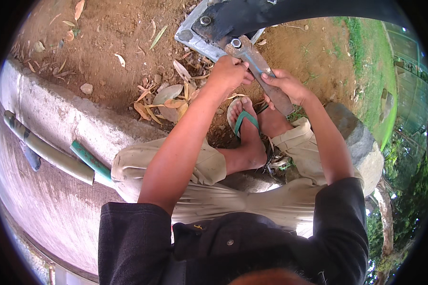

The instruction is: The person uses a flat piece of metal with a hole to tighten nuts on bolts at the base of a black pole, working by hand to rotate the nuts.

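A long, flat, rusty wrench (pixel 264 73) with a blue streak slants down from a bolt nut (pixel 236 43) on a grey metal plate (pixel 195 42). Its jaw end lies at the nut. My right hand (pixel 290 86) is closed round the wrench's lower half, thumb on top and fingers beneath. Beside the wrench's left edge, near the jaw, my left hand (pixel 227 75) has its fingers curled in; what they hold, if anything, is hidden. A second bolt (pixel 205 20) sits on the plate's upper left.
A curved black beam (pixel 290 14) rises from the plate. Dry leaves (pixel 169 97) litter the brown soil. To the left runs a concrete curb (pixel 66 102), with a pale pipe (pixel 52 152) and a green pipe (pixel 91 160) beyond it. A large rock (pixel 352 128) stands at my right knee.
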A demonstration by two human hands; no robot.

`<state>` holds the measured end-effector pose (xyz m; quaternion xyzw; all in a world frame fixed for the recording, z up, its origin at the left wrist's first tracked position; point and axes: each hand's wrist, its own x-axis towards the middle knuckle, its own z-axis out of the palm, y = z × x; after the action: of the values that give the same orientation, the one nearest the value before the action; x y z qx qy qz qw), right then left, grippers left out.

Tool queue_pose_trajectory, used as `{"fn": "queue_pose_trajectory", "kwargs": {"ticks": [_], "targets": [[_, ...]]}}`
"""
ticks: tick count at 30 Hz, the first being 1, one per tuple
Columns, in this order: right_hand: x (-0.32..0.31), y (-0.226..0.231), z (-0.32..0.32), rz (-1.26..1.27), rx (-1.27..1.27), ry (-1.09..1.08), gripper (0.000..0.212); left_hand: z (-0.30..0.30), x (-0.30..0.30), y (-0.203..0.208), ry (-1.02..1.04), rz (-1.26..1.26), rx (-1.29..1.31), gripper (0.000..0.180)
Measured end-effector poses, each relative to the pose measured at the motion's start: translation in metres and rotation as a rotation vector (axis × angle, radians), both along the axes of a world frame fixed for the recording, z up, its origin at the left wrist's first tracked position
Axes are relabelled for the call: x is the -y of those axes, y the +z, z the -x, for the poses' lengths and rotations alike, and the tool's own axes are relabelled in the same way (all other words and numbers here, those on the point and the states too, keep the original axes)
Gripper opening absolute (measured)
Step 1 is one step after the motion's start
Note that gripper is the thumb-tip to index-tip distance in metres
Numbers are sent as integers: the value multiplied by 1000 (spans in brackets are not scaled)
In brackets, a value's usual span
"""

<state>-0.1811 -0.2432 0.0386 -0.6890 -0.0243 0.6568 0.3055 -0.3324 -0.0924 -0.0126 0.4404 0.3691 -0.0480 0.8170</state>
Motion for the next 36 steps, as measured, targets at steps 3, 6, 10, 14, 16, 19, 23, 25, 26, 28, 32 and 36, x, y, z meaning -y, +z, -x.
{"fn": "queue_pose_trajectory", "kwargs": {"ticks": [3,6,10,14,16,19,23,25,26,28,32,36], "targets": [[7,-5,-4,-119,-116,-3,34,0,4,9,53,27,15,31],[11,-24,48,-171,79,-196,30,-1,0,-21,-26,-89,-24,43],[-19,-28,134,-113,112,-599,34,13,-23,-31,-254,-436,-246,62],[-77,-75,208,-370,415,-1081,26,0,-44,23,-542,-737,-360,61],[-81,-88,214,-442,471,-1081,25,1,-45,21,-577,-807,-382,61],[-68,-57,211,-380,195,-958,25,16,-54,11,-594,-722,-390,56],[-13,-31,158,-155,59,-611,31,19,-44,1,-458,-414,-267,40],[12,-36,122,-116,80,-454,37,18,-32,3,-350,-212,-190,33],[21,-35,98,-125,109,-348,37,16,-25,5,-307,-166,-149,30],[28,-28,54,-124,137,-169,35,6,-10,1,-240,-101,-30,25],[-4,7,4,-43,-1,39,29,4,-9,5,-165,13,-25,35],[12,-23,30,-168,18,-150,30,1,-4,-1,-83,-23,0,37]]}}
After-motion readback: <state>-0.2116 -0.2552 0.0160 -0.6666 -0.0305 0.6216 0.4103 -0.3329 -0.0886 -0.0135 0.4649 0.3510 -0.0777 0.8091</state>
